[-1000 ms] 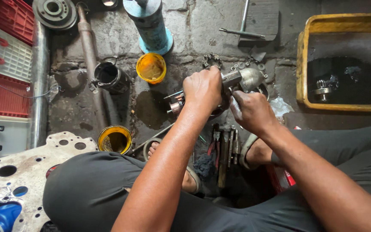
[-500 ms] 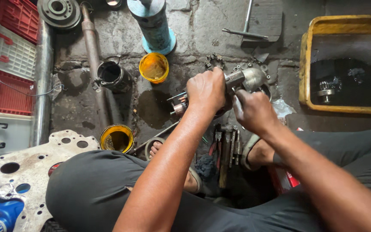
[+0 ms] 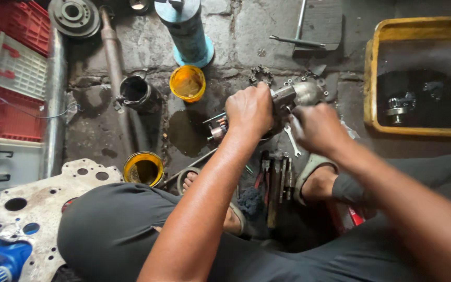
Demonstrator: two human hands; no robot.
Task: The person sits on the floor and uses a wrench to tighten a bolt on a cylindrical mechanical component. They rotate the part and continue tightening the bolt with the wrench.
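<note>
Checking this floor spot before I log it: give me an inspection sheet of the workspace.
Surface: stained concrete floor, dark wet patch.
Job's things: grey metal assembly gripped on the floor; small wrench beside it.
Clutter: yellow cups, black can, blue cylinder, hand tools, perforated plate.
Grippers: left hand clamped on the assembly; right hand closed at its near end, contents hidden.
Cables: thin wire across the red crates.
Surroundings: yellow tray holding dark liquid and a part.
</note>
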